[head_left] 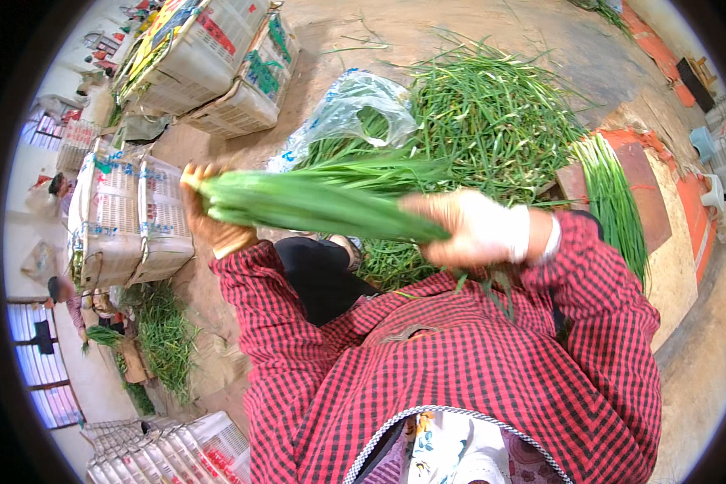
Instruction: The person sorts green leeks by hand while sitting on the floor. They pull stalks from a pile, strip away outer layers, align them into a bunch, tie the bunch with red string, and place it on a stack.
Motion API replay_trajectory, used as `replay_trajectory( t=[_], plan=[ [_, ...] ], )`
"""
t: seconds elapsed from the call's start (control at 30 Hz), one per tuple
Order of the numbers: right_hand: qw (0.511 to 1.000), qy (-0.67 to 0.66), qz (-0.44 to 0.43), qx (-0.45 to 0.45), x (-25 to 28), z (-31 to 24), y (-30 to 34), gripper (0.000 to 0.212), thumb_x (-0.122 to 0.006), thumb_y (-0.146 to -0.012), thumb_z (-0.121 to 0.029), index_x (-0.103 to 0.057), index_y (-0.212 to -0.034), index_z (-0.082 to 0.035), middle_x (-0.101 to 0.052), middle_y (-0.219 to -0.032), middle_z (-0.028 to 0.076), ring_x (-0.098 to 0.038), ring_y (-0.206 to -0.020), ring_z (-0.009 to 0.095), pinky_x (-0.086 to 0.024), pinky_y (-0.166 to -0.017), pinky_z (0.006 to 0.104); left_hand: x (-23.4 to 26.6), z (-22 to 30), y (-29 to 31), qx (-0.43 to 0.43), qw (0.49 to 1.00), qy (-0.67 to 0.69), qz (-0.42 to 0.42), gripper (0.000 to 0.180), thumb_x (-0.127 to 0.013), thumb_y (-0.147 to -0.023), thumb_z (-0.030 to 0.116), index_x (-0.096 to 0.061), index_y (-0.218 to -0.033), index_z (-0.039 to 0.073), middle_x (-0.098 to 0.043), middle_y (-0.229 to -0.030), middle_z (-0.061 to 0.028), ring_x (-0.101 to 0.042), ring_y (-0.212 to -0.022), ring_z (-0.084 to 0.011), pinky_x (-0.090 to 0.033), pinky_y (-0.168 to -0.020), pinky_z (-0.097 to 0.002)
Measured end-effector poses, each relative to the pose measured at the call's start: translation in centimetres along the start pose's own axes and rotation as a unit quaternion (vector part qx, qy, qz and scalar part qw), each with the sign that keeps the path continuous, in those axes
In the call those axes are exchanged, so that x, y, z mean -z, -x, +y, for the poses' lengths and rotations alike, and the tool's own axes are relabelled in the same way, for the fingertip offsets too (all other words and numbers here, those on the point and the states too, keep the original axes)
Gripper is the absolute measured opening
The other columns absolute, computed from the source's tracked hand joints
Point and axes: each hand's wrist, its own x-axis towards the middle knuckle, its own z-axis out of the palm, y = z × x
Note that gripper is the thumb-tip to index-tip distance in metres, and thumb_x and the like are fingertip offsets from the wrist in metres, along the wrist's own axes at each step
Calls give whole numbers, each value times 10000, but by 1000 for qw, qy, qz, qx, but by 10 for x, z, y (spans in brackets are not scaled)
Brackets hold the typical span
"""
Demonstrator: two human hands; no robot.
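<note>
Bundle of long, thin green stalks (315,202): one, fingers of our left hand (212,216) and right hand (472,230) closed around opposite ends.

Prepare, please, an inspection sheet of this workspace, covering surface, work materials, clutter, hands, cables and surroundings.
Surface: brown floor; brown board at the right.
Job's things: held bunch of long green leaves; neat bunch across the board; loose heap ahead.
Clutter: clear plastic bag beside the heap.
Hands: left hand closed around one end of the held bunch; right hand at the other end, its grip blurred.
Cables: nothing seen.
Surroundings: white crates at the left; another person farther left, near loose greens.
</note>
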Motion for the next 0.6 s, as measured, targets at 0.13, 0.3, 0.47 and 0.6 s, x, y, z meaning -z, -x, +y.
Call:
replay_trajectory(
  t=[0.13, 0.3, 0.47, 0.6],
  plan=[
    [971, 111, -197, -81, -32, 34, 20, 594, -650, -774, -310, -576, -1315, -74, -691, -1040, 223, -672, -953, 376, -538, -868, 427, 13, 28, 26, -32, 958, 228, -172, 135, -610, -971, 231, -541, -1055, 150, -560, -887, 47, -562, -854, -91, -428, -935, -364],
    [875, 346, -88, -327, 21, 122, 41, 469, -675, -790, -352, -676, -1177, -88, -692, -1097, 194, -674, -1004, 346, -535, -895, 411, 32, 62, 50, -91, 965, 162, -187, 129, -585, -990, 238, -541, -1066, 143, -576, -878, 48, -567, -838, -80, -421, -912, -335],
    [962, 126, 241, -14, 38, 55, 1, 189, -677, -876, -209, -715, -994, -66, -710, -979, 120, -684, -914, 279, -544, -848, 370, 10, 69, 68, -126, 963, 141, -193, 122, -646, -957, 213, -572, -1031, 151, -596, -801, 78, -574, -752, -60, -448, -843, -276],
    [953, 55, 223, 195, 5, -6, -35, 219, -716, -851, -178, -698, -1031, -54, -701, -976, 122, -676, -907, 280, -542, -850, 381, 10, 62, 53, -105, 938, 154, -293, 129, -640, -967, 223, -580, -1053, 149, -627, -815, 74, -624, -787, -58, -458, -828, -265]
  ],
)
